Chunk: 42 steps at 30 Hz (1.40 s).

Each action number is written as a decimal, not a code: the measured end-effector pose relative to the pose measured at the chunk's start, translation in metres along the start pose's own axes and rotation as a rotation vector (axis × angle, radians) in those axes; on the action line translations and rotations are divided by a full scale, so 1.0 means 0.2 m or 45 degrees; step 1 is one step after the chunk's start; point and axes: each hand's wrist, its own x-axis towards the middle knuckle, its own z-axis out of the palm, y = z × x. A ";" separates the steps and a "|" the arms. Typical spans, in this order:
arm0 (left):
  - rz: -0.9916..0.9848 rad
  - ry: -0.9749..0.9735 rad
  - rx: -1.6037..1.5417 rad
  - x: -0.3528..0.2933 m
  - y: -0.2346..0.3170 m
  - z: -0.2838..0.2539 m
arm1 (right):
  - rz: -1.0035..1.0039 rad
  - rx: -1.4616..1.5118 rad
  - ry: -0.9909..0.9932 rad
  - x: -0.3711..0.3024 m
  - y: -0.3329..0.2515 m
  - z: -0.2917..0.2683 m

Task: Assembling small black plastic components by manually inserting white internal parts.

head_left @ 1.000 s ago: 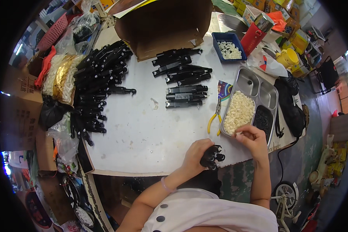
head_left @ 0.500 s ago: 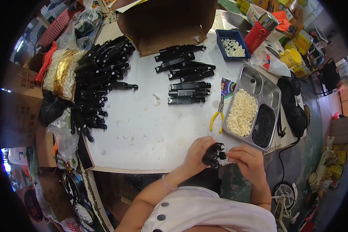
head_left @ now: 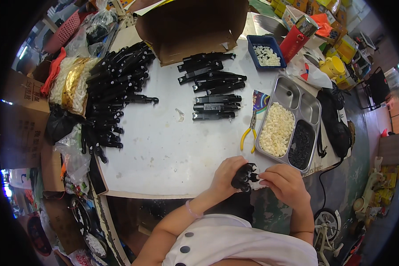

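At the front edge of the table my left hand (head_left: 226, 178) is wrapped round several black plastic parts (head_left: 241, 178), their ends turned to the right. My right hand (head_left: 285, 182) pinches at those ends, thumb and forefinger together; a small white piece seems to show at the fingertips, too small to make out fully. Just beyond the hands lies a steel compartment tray (head_left: 313, 107) with small cream-white pieces (head_left: 277, 131) and small black pieces (head_left: 300, 142). Yellow-handled pliers (head_left: 247, 136) rest beside it.
Several long black parts (head_left: 216, 107) lie in rows mid-table, with a large pile (head_left: 115, 77) of them at left. An open cardboard box (head_left: 181, 40) stands at the back. Back right are a blue bin (head_left: 272, 66) of white pieces and a red cylinder (head_left: 294, 44).
My right hand and forearm have shifted slightly, the wrist a little to the right. The left hand keeps its hold on the black parts, almost unmoved.
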 end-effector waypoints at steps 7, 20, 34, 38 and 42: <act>-0.018 -0.016 -0.005 0.01 0.01 0.00 | -0.136 -0.576 -0.309 0.10 -0.11 -0.07; -0.295 0.016 -0.075 -0.04 -0.02 0.03 | -0.015 -0.451 -0.429 0.19 -0.08 -0.15; -0.175 0.028 0.015 -0.06 -0.05 0.07 | -1.118 2.858 0.683 0.12 -0.78 0.10; -0.129 0.058 0.008 -0.05 -0.05 0.05 | -0.930 2.861 0.632 0.05 -0.86 0.04; -0.150 0.070 -0.037 -0.04 -0.03 0.06 | -1.370 2.792 0.947 0.14 -0.98 0.09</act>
